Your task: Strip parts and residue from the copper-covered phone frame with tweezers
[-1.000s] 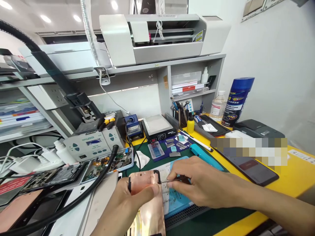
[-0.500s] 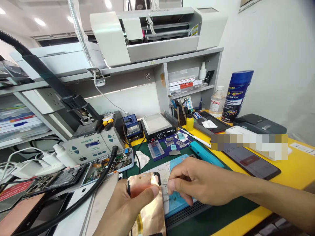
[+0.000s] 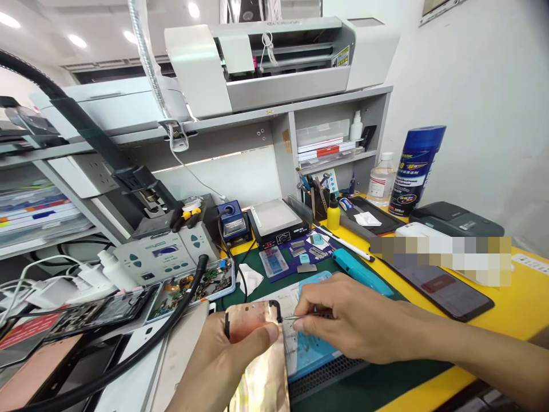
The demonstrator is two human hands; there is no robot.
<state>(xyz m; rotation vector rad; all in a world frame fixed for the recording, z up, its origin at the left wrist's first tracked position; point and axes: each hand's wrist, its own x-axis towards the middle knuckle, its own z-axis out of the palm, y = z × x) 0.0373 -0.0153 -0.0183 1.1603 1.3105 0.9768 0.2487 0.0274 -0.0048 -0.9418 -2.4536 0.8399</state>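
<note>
My left hand (image 3: pixel 227 349) grips a copper-coloured phone screen panel (image 3: pixel 263 375), thumb across its face and fingers behind it. Black strips edge the panel's upper corners. In my right hand (image 3: pixel 343 320), pinched between thumb and fingers, is a pair of tweezers (image 3: pixel 292 317). Their thin metal tip reaches left to the black strip at the panel's top right corner; whether it touches cannot be made out. Below both hands lies a blue and white work pad (image 3: pixel 306 350) with small dark bits on it.
Behind the hands stand a hot plate (image 3: pixel 277 220) and a blue soldering station (image 3: pixel 234 220). A black hose (image 3: pixel 163 335) crosses the left side. A teal tool (image 3: pixel 360 272) and a phone (image 3: pixel 446 292) lie to the right. Loose blades (image 3: pixel 317 252) rest on the mat.
The tweezers now show clearly, pointing at the panel's corner; before, my right hand was curled and tilted with the tip hardly visible. My left hand keeps its grip. The view has shifted slightly.
</note>
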